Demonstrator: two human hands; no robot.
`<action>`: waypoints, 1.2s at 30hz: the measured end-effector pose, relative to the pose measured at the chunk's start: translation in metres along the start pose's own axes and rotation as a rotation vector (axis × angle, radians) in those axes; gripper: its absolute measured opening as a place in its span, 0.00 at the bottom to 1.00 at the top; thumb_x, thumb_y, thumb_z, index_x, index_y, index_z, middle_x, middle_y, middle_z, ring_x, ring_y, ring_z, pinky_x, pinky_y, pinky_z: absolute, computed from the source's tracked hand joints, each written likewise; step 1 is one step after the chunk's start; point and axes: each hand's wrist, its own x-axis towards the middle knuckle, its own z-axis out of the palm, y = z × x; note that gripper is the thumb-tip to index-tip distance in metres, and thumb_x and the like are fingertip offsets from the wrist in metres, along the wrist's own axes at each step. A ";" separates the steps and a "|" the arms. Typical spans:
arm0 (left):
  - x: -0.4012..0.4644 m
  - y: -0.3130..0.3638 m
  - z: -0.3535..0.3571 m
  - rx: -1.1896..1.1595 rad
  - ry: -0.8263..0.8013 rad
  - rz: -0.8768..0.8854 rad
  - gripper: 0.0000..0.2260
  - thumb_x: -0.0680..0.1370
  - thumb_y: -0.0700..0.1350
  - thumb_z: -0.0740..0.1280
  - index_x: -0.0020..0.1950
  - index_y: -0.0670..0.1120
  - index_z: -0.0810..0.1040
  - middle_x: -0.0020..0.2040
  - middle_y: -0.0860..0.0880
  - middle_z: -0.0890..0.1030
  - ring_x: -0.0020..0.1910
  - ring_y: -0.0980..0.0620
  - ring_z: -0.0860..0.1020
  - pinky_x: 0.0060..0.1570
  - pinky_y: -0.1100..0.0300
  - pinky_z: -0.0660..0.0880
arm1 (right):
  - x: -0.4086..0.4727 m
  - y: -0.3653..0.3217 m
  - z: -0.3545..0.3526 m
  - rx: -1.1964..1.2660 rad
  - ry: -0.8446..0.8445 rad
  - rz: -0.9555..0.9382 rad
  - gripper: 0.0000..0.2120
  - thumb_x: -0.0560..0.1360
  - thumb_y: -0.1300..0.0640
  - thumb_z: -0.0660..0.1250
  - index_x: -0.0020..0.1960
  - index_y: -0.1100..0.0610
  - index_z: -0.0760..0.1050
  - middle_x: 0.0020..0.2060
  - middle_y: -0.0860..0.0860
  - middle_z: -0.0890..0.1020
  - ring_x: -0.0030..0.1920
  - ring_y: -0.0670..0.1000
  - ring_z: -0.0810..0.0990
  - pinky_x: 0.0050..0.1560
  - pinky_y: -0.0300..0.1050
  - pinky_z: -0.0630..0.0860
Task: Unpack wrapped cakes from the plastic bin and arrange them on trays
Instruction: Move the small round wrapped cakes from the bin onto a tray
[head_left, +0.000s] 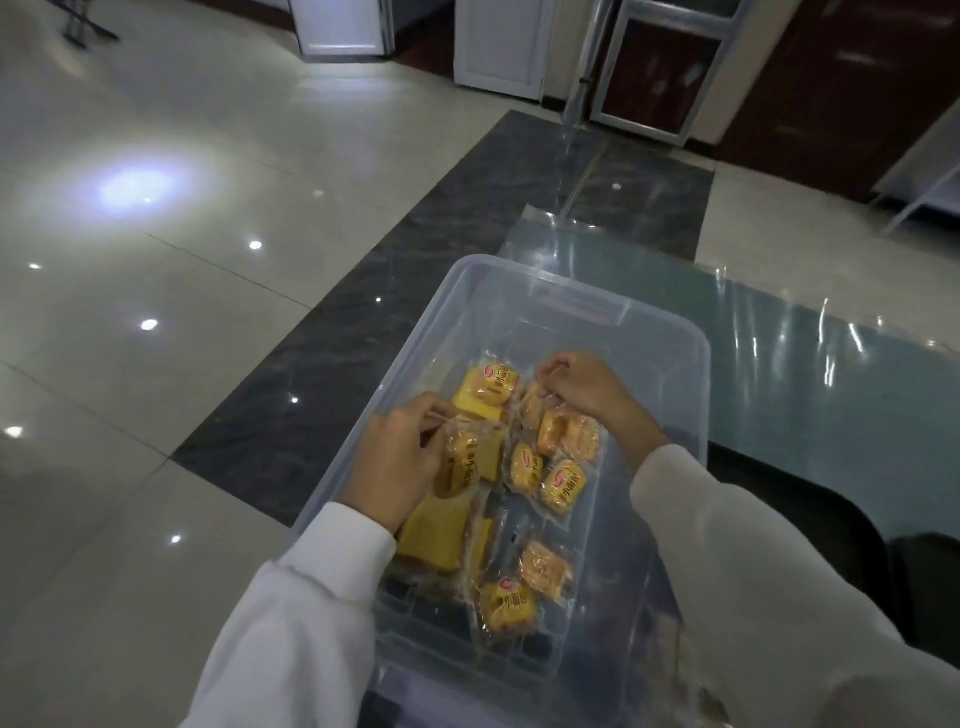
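A clear plastic bin (670, 332) stands in front of me with several wrapped yellow cakes lying in its bottom. My left hand (400, 457) is inside the bin on the left and pinches the wrapper of one cake (462, 462). My right hand (582, 389) reaches in from the right and pinches the wrapper edge of another cake (532, 408) near the bin's middle. More wrapped cakes (563, 486) lie loose between and below my hands, one (506, 608) close to the near wall. No tray is in view.
The bin sits at the left end of a glass-topped table (831, 395) covered with clear plastic film. Glossy tiled floor (156, 260) spreads to the left. White cabinets (498, 47) and a glass-fronted case (665, 67) stand at the back.
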 end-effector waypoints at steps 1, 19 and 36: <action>0.000 0.000 0.000 0.013 0.003 -0.001 0.06 0.81 0.44 0.70 0.56 0.54 0.79 0.49 0.59 0.85 0.50 0.62 0.82 0.46 0.74 0.74 | 0.007 0.001 0.005 -0.080 -0.002 -0.026 0.11 0.79 0.65 0.64 0.48 0.52 0.82 0.45 0.54 0.87 0.41 0.52 0.84 0.44 0.46 0.80; 0.003 -0.006 0.001 0.101 -0.093 -0.030 0.13 0.83 0.40 0.65 0.63 0.50 0.84 0.59 0.52 0.85 0.58 0.54 0.81 0.60 0.64 0.75 | 0.031 0.005 0.016 -0.837 -0.237 -0.412 0.05 0.75 0.53 0.75 0.50 0.46 0.81 0.46 0.44 0.80 0.49 0.51 0.80 0.50 0.49 0.78; -0.001 0.004 -0.008 0.063 -0.204 -0.082 0.14 0.84 0.39 0.64 0.65 0.51 0.83 0.64 0.51 0.83 0.64 0.49 0.80 0.68 0.54 0.74 | -0.098 -0.007 -0.035 -0.157 -0.084 -0.367 0.11 0.74 0.48 0.78 0.44 0.56 0.83 0.37 0.52 0.87 0.38 0.51 0.88 0.48 0.52 0.86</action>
